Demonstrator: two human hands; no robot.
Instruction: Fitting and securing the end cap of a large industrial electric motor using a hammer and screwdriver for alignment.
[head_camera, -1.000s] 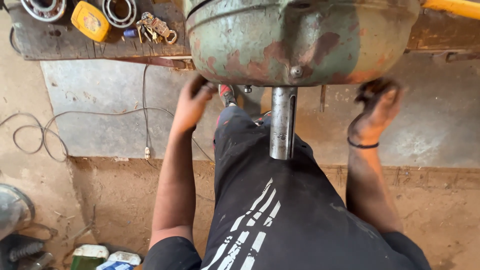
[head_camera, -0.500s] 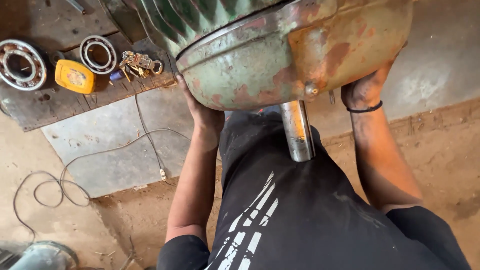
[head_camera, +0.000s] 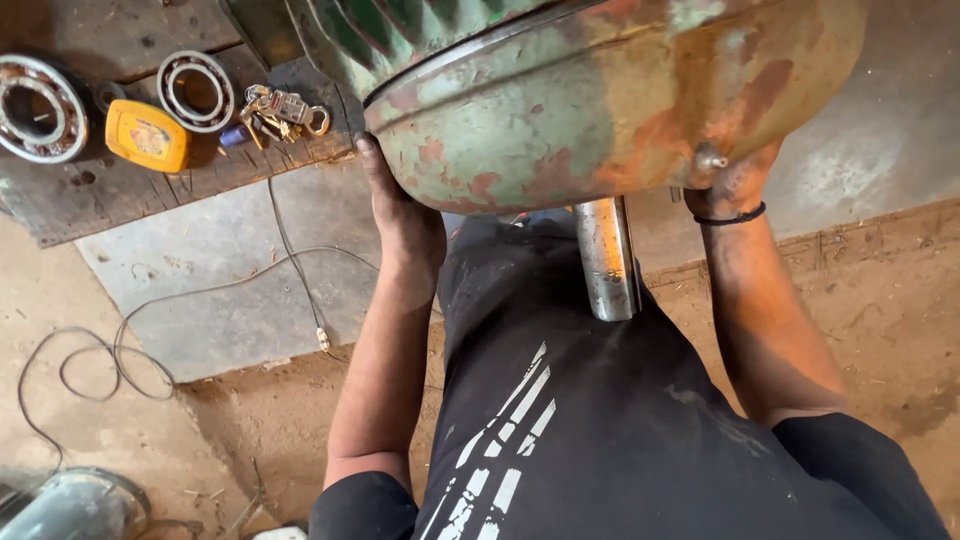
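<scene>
Tilted further since the earlier frame, the rusty green motor (head_camera: 600, 100) filled the upper right. Left hand (head_camera: 405, 220) cupped its rounded casing; right hand (head_camera: 730, 190) gripped beneath, beside the smooth steel shaft (head_camera: 607, 258).

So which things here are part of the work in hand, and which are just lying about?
In hand:
- rusty green motor
- its steel shaft
- left hand and right hand, both under its rim

Lying about:
- two bearings
- yellow tape measure
- keys
- cable

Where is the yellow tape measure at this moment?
In the head view, the yellow tape measure lies at upper left on the wooden board, between the large bearing and the smaller bearing, left of the bunch of keys.
</scene>
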